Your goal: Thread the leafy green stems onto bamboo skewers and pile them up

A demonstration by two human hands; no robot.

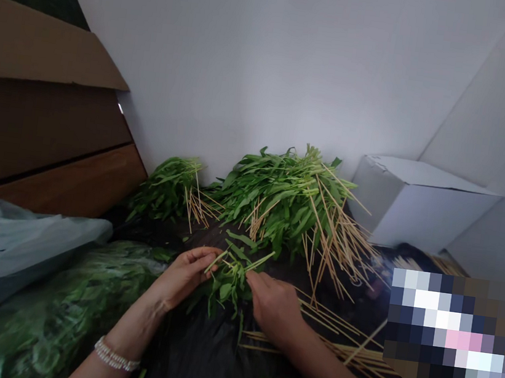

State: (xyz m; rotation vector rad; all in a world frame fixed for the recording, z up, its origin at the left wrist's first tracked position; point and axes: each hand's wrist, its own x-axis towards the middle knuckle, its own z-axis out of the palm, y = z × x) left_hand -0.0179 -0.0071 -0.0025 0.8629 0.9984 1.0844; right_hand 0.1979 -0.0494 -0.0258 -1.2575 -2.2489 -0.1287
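Note:
My left hand (185,273) and my right hand (275,306) meet over a small bunch of green leafy stems (229,273), both closed on it just above a black sheet (193,355). The left fingers pinch the pale stem ends; the right hand grips the bunch from the other side. The leaves hang down between the two hands. A pearl bracelet (116,357) circles my left wrist.
A large heap of skewered greens (285,202) and a smaller one (171,187) lie against the white wall. Loose bamboo skewers (351,357) scatter at right. A plastic bag of greens (33,303) sits at left, cardboard (36,98) behind it, a white box (418,201) at right.

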